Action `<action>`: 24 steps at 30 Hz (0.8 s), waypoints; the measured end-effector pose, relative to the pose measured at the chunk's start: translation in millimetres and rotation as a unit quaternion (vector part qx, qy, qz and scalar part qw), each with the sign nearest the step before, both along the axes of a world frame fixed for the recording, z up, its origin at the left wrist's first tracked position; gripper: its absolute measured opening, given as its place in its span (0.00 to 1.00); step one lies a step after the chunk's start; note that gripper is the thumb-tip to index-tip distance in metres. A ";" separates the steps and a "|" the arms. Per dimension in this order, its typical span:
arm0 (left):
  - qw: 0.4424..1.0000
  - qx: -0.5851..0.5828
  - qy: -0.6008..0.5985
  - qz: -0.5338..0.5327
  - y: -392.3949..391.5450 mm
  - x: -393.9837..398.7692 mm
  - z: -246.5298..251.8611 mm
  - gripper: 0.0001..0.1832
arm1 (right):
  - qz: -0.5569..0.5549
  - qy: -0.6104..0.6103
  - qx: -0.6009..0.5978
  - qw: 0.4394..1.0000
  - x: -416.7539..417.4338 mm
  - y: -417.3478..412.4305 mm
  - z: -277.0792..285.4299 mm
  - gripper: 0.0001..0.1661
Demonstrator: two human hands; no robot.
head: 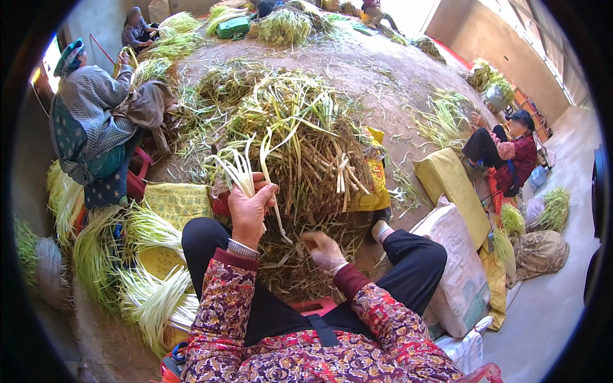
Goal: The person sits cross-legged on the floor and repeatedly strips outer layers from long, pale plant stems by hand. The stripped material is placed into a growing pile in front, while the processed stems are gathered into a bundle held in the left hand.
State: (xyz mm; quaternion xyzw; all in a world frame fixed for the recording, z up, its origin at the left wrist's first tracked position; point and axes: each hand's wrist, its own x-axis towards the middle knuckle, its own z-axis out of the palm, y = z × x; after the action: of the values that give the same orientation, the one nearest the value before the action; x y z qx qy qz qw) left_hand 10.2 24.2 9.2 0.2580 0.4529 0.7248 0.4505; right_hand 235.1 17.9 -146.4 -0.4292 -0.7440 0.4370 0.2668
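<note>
My left hand (253,207) is raised over my lap, gripping a small bunch of pale, leafy stalks (243,173) that look like blanched garlic greens. One longer stalk (277,210) runs past its thumb and hangs down, its lower end near my right hand (324,250). That hand is blurred, its fingers curled; whether anything is pinched in them cannot be made out. Before my knees rises a heap of untrimmed stalks (306,139) with brown, dry outer leaves. Stripped leaf litter (297,273) covers the ground between my legs.
Bundles of cleaned pale stalks (160,292) lie at my left on yellow sacks (177,203). White sacks (452,268) and a yellow package (452,191) flank my right knee. A co-worker (96,115) sits close at left, another (512,148) at right. More people and heaps (285,26) are behind.
</note>
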 end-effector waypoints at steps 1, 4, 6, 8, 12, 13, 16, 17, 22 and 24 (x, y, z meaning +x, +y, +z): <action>1.000 -0.001 0.000 -0.003 -0.7 1.0 -1.3 0.17 | 0.029 0.040 0.040 0.998 -6.6 5.1 34.2 0.23; 1.000 -0.006 -0.002 -0.015 -0.2 5.1 -2.3 0.17 | 0.043 0.122 0.060 0.990 -32.6 2.2 115.6 0.28; 1.000 -0.012 -0.010 -0.027 0.5 9.9 -0.3 0.16 | 0.023 0.182 0.030 0.983 -49.4 -2.2 114.3 0.27; 0.999 -0.019 -0.031 -0.027 0.1 10.3 0.0 0.16 | 0.005 0.253 -0.105 0.962 -58.5 -6.7 101.4 0.13; 0.998 -0.022 -0.053 -0.014 0.4 9.5 -0.3 0.17 | -0.045 0.248 -0.165 0.954 -60.0 -16.4 86.3 0.05; 0.998 -0.023 -0.054 -0.012 -0.1 8.8 0.8 0.17 | -0.041 0.227 -0.159 0.960 -57.9 -16.0 82.1 0.06; 0.999 -0.029 -0.043 -0.010 -0.5 6.6 3.1 0.17 | -0.042 0.120 -0.106 0.986 -44.4 -10.6 69.6 0.10; 0.998 -0.027 -0.047 -0.012 -0.3 6.4 4.0 0.17 | -0.053 0.086 -0.094 0.990 -36.7 -7.2 54.0 0.10; 0.999 -0.018 -0.051 -0.007 0.2 5.8 3.6 0.17 | -0.103 0.189 -0.155 0.964 -27.7 -4.5 62.2 0.10; 0.999 -0.013 -0.048 -0.008 1.9 8.3 1.4 0.17 | -0.091 0.238 -0.059 0.965 -38.7 -7.4 82.9 0.15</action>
State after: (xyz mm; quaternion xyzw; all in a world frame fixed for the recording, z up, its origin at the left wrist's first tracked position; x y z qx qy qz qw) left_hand 18.5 26.0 10.6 0.2205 0.4378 0.7270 0.4808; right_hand 196.4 10.5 -63.5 -0.3936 -0.5903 0.5432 0.4488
